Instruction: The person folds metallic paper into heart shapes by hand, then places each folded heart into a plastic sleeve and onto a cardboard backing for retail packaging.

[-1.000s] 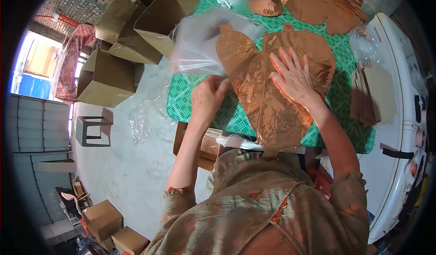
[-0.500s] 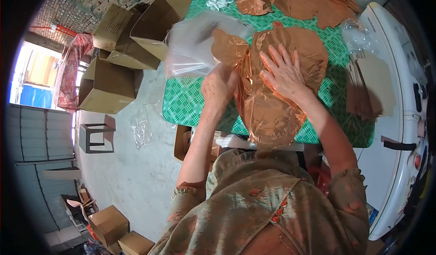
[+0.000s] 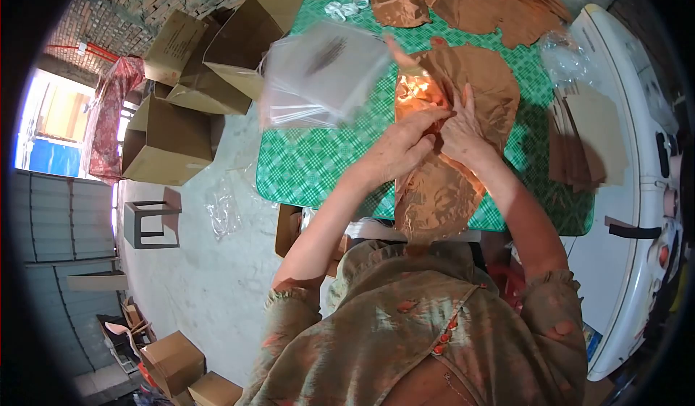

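Note:
A flat copper-coloured foil balloon (image 3: 434,203) lies on the green checked tablecloth (image 3: 304,163) in front of me. Its left flap is lifted and folded over toward the middle, with a bright reflection on the crease. My left hand (image 3: 402,149) has its fingers closed on the edge of that flap. Right beside it, my right hand (image 3: 463,134) rests on the foil with its fingers stretched out. The two hands meet at the fold, so part of the foil there is hidden.
Clear plastic bags (image 3: 322,73) are stacked at the table's left. More copper foil balloons (image 3: 492,4) lie along the far edge. Beige card sheets (image 3: 590,138) and crumpled clear plastic (image 3: 568,55) sit at the right, beside a white appliance (image 3: 626,210). Open cardboard boxes (image 3: 174,142) stand left.
My left hand has moved right, carrying the balloon's left flap over onto its middle. My right hand has drawn slightly back toward me and now meets the left at the fold.

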`<state>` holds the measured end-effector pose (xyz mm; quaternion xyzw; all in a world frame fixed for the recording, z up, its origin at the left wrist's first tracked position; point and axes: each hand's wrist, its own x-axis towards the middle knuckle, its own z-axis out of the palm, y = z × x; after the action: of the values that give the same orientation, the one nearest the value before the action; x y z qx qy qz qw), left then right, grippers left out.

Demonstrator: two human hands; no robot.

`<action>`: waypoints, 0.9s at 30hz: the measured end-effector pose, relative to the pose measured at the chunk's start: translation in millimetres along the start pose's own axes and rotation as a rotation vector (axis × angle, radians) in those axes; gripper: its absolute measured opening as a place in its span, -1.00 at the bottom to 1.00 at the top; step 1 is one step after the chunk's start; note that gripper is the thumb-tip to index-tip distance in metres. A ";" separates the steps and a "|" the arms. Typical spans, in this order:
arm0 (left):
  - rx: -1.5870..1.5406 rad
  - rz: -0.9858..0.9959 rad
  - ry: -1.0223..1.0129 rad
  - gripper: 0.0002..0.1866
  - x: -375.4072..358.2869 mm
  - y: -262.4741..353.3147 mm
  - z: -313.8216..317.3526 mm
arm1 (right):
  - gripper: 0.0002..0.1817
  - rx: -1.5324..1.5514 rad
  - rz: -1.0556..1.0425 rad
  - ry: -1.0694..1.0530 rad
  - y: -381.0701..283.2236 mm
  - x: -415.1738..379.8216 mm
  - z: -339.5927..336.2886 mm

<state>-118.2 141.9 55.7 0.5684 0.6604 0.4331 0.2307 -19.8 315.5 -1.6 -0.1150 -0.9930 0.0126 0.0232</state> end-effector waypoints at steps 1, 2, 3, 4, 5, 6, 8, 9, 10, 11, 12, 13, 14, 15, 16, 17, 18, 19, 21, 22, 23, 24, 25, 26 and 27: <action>0.004 0.068 0.066 -0.47 1.6 -10.3 4.0 | -0.21 0.036 0.032 -0.065 -3.2 2.4 -9.0; 0.008 0.137 0.131 -0.47 4.0 -22.1 8.0 | -0.19 0.072 0.065 -0.130 -6.2 5.9 -18.8; 0.012 0.207 0.194 -0.47 7.1 -24.9 8.2 | -0.16 0.108 0.100 -0.195 -8.3 8.1 -25.4; 0.091 0.186 0.235 -0.48 7.5 -28.2 5.7 | -0.16 0.134 0.098 -0.098 -8.8 7.6 -22.6; 0.170 0.164 0.275 -0.48 5.9 -31.6 1.0 | -0.16 0.159 0.096 -0.001 -10.0 6.0 -17.0; 0.249 0.141 0.316 -0.48 5.0 -33.0 -2.6 | -0.15 0.184 0.092 0.095 -11.5 5.0 -15.6; 0.465 0.107 0.397 -0.48 4.4 -42.9 -1.5 | -0.17 0.144 0.097 0.025 -10.7 5.5 -16.4; 0.574 0.089 0.439 -0.48 3.2 -50.7 -0.5 | -0.18 0.124 0.098 -0.010 -11.0 6.2 -18.6; 0.650 0.080 0.386 -0.44 1.0 -58.8 -1.8 | -0.21 0.097 0.081 0.030 -13.2 4.3 -21.4; 0.698 0.064 0.375 -0.42 -0.1 -65.5 1.7 | -0.21 0.081 0.072 0.062 -12.3 4.7 -19.2; 0.744 0.047 0.363 -0.39 -0.5 -66.1 5.0 | -0.21 0.066 0.063 0.093 -11.4 4.8 -16.2; 0.791 0.030 0.350 -0.36 -0.7 -66.9 8.2 | -0.21 0.051 0.055 0.123 -10.3 4.6 -14.0; 0.826 0.019 0.326 -0.34 -0.4 -67.9 10.9 | -0.23 0.068 0.046 0.116 -8.5 4.2 -12.5; 0.862 0.007 0.302 -0.32 0.7 -66.1 12.5 | -0.24 0.084 0.036 0.109 -7.5 3.9 -13.3; 0.898 -0.004 0.280 -0.29 2.2 -64.5 14.0 | -0.25 0.100 0.026 0.103 -6.2 3.8 -13.6; 0.916 -0.005 0.262 -0.29 3.7 -62.7 15.2 | -0.25 0.126 0.020 0.126 -4.2 4.3 -9.3; 0.935 -0.007 0.244 -0.28 5.1 -60.8 16.2 | -0.26 0.152 0.015 0.149 -3.3 5.6 -4.8; 0.953 -0.009 0.225 -0.28 6.1 -60.0 17.2 | -0.27 0.179 0.009 0.171 -2.3 6.3 -0.9; 0.903 -0.005 0.234 -0.28 7.7 -61.6 19.7 | -0.29 0.190 0.019 0.165 -1.5 5.8 1.8; 0.877 -0.003 0.238 -0.28 8.5 -62.3 20.4 | -0.30 0.196 0.026 0.162 -2.3 5.4 0.8; 0.872 -0.007 0.231 -0.27 9.1 -63.0 20.7 | -0.30 0.181 0.022 0.156 -2.6 5.0 -0.6; 0.866 -0.012 0.223 -0.27 9.3 -61.1 20.1 | -0.31 0.167 0.018 0.150 -3.7 4.4 -3.9; 0.861 -0.018 0.216 -0.27 9.1 -59.3 19.6 | -0.31 0.152 0.013 0.144 -4.5 3.7 -5.4; 0.862 -0.018 0.212 -0.27 8.7 -57.9 19.2 | -0.32 0.142 0.005 0.168 -4.8 2.7 -5.2; 0.864 -0.018 0.208 -0.27 8.4 -56.8 18.5 | -0.33 0.131 -0.003 0.193 -4.9 2.0 -5.0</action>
<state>-136.8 156.8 0.3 0.5605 0.8052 0.1703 -0.0917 -22.7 311.2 3.7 -0.1123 -0.9834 0.0661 0.1263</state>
